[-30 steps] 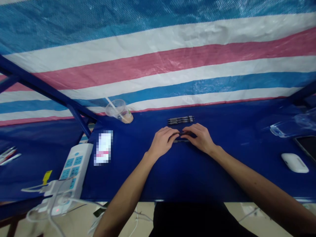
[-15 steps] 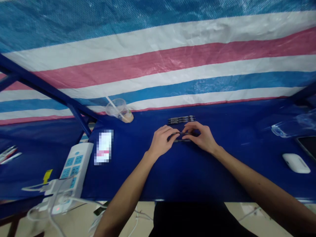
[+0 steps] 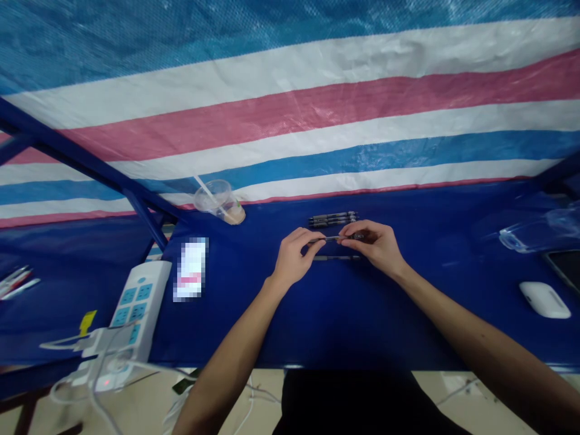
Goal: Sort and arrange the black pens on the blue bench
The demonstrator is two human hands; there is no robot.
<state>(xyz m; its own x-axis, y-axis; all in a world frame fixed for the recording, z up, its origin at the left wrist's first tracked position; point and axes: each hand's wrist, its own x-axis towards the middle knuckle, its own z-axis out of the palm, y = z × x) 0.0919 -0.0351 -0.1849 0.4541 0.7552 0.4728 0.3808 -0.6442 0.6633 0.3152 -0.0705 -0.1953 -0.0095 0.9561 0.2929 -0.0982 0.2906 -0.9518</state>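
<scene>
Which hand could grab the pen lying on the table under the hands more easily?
Probably the right hand: the loose pen lies just below its fingers. The left hand sits at the pen's other end, and both hands hold the raised pen.

Plastic cup (image 3: pixel 219 202), white power strip (image 3: pixel 131 308), earbud case (image 3: pixel 544 300), striped tarp (image 3: pixel 290 109)

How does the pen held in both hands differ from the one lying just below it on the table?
The held pen is lifted off the blue table, pinched at its ends by the left hand and right hand. The loose pen lies flat on the table, touched by neither hand, nearer the person. Both are slim, dark and lie left to right.
</scene>
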